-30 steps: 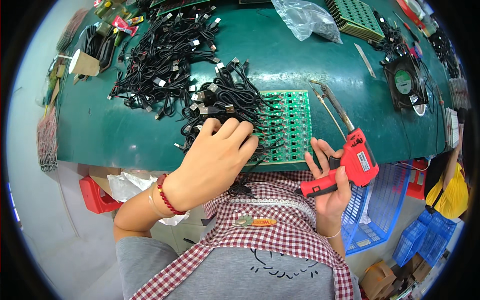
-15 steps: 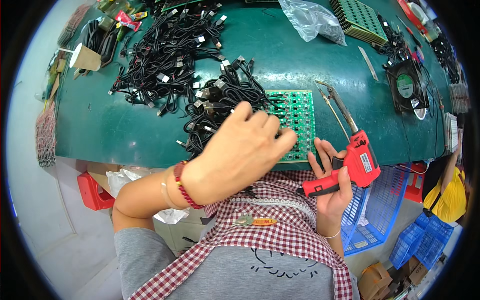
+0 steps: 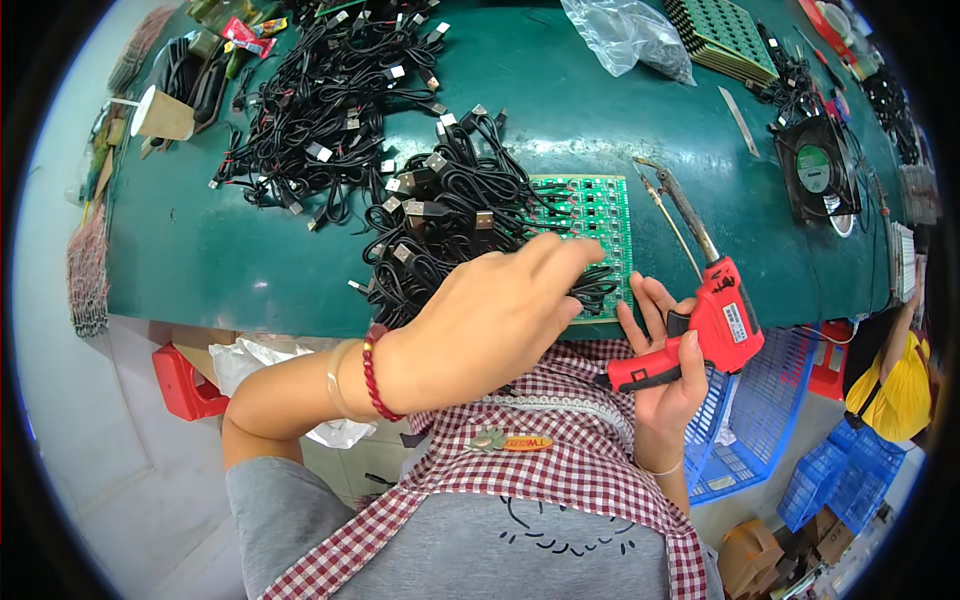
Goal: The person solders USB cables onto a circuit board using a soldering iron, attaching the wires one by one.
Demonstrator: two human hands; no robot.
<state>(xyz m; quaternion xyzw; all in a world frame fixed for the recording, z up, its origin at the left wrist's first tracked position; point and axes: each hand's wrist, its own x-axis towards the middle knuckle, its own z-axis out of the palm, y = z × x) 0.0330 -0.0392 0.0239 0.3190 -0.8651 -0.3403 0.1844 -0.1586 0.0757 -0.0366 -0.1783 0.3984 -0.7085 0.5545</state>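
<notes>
My left hand (image 3: 500, 310) is over the near part of a green circuit board (image 3: 618, 225), its fingers bent round a small coil of black cable (image 3: 597, 288). Part of that grip is hidden by the hand. My right hand (image 3: 668, 385) is closed round the grip of a red soldering gun (image 3: 728, 312), whose metal tip points up and away, right of the board. Black USB cables (image 3: 415, 235) lie heaped against the board's left side, some with their wire ends over its rows of small parts.
A larger heap of USB cables (image 3: 320, 120) covers the far left of the green table (image 3: 200, 260). A paper cup (image 3: 165, 115) stands beyond it. Far right are a clear plastic bag (image 3: 625, 38), stacked boards (image 3: 722, 38) and a black fan (image 3: 815, 172). Blue baskets (image 3: 755, 440) stand below.
My left hand has moved right and toward me, from the cable heap to the board's near edge. The cable coil now shows under its fingers. The soldering gun has hardly moved.
</notes>
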